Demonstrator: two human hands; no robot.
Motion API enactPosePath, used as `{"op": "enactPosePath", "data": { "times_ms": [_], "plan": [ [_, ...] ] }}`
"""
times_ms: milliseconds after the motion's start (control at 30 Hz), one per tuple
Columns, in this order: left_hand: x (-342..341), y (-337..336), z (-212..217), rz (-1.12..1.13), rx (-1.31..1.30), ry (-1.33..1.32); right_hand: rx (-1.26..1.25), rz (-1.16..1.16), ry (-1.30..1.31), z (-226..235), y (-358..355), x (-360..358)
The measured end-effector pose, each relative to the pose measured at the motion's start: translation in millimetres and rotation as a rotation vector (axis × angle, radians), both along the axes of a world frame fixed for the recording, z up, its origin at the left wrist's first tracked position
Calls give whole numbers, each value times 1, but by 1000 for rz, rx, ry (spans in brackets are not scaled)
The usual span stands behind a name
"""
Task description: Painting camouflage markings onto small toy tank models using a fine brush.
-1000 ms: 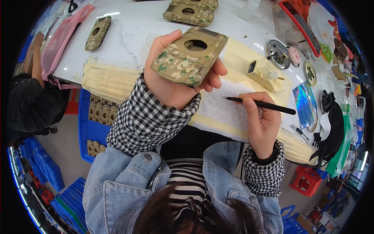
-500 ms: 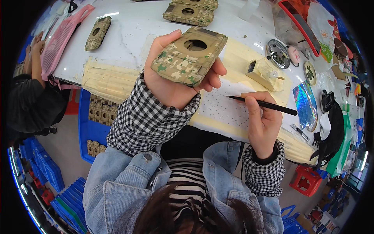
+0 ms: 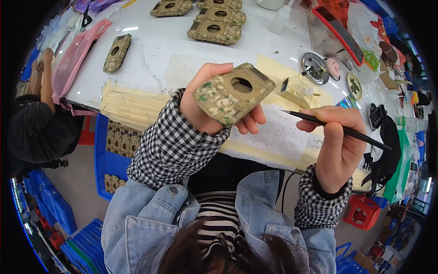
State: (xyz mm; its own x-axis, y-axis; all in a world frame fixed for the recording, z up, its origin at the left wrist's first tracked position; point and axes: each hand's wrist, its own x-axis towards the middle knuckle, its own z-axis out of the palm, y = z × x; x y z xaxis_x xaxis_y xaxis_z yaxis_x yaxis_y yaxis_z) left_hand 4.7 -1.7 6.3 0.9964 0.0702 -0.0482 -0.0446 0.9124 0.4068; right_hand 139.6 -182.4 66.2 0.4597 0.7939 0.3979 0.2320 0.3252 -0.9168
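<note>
A left hand point(image 3: 189, 108) is cradling a camouflage hull point(image 3: 251, 98) from below, palm turned up, above a dotted white sheet point(image 3: 269, 139). The shell is looking stiff, light and perhaps smooth, its long sides likely offering safer holds than the rim of its round opening. The right hand point(image 3: 337, 157) is pinching a black pointed tool point(image 3: 312, 118), wrist raised, tip aiming leftward, apart from the hull. Beyond, matching hulls point(image 3: 228, 35) are resting on a white table point(image 3: 155, 39).
</note>
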Motion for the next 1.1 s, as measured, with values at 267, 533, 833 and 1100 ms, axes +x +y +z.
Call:
{"op": "enactPosePath", "data": {
  "times_ms": [267,533,833,1100],
  "plan": [
    [1,-3,0,-66,16,6,28,226,-183,14,29,-3],
    [-2,-4,-1,-56,26,8,79,313,-59,11,37,-12],
    [0,-5,0,-53,-16,-1,56,277,-133,12,36,-11],
    [0,-5,0,-57,-22,-10,51,269,-177,13,36,-10]
  ]
}}
